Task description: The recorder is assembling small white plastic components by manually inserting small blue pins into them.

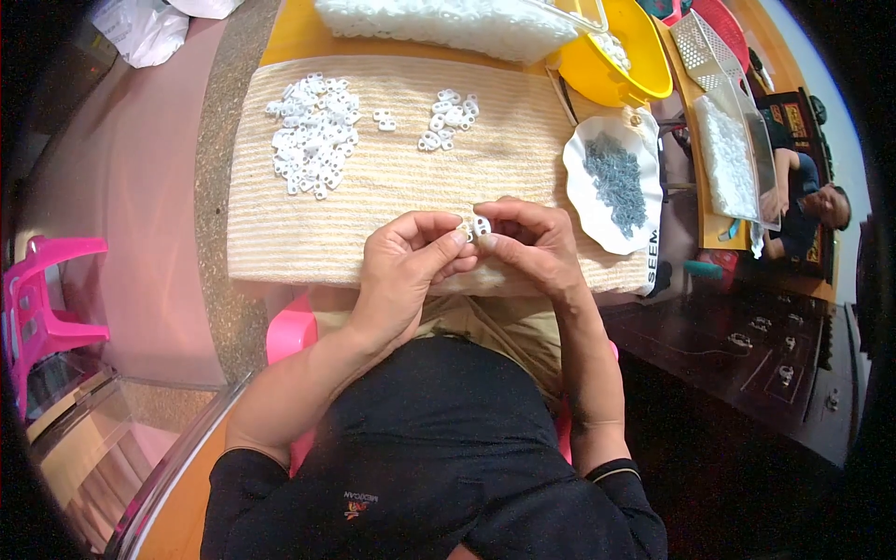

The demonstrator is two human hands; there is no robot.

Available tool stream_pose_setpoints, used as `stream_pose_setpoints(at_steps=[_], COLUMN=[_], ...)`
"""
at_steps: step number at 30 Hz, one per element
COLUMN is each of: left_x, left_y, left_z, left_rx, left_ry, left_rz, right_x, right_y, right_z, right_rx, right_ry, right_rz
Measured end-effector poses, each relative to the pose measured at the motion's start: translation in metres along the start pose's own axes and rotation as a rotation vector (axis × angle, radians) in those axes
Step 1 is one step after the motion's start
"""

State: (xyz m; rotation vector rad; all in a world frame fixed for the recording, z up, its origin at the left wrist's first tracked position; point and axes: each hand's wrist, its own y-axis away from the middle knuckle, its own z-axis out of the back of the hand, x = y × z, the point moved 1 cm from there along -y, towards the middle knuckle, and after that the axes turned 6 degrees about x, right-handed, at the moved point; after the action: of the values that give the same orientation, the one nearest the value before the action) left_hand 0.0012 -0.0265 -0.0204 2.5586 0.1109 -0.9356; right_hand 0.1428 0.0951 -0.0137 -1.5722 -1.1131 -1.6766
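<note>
A small white piece (482,227) is pinched by the fingers of the right hand (541,250) above the striped towel (401,187); by the fingers of the left hand (394,263), it or a second piece is pinched too, which cannot be told. On the towel, a large white pile (315,135) and a smaller cluster (454,116) are laid. Grey parts (616,182) are gathered in the wavy dish (581,191).

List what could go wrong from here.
The white workpiece is pinched in the fingertips of the left hand and right hand; it could slip.
No barrier divides the large white pile from the small white pile; they might mix.
The scalloped dish of grey pieces sits near the right hand; a bump might spill them.
</note>
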Motion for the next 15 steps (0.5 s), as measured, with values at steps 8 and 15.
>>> stream_pose_setpoints(at_steps=[8,15], left_x=[-0.0017,-0.0022], left_y=[0.0008,0.0004], left_z=[-0.0028,-0.0047], left_rx=[0.013,0.013], left_ry=[-0.011,-0.015], left_rz=[0.003,0.019], right_x=[-0.0015,-0.0013], right_y=[0.0000,-0.0012], right_z=[0.0006,0.0001], right_rx=[0.046,0.055], right_ry=[-0.012,-0.051], right_rz=[0.018,0.026])
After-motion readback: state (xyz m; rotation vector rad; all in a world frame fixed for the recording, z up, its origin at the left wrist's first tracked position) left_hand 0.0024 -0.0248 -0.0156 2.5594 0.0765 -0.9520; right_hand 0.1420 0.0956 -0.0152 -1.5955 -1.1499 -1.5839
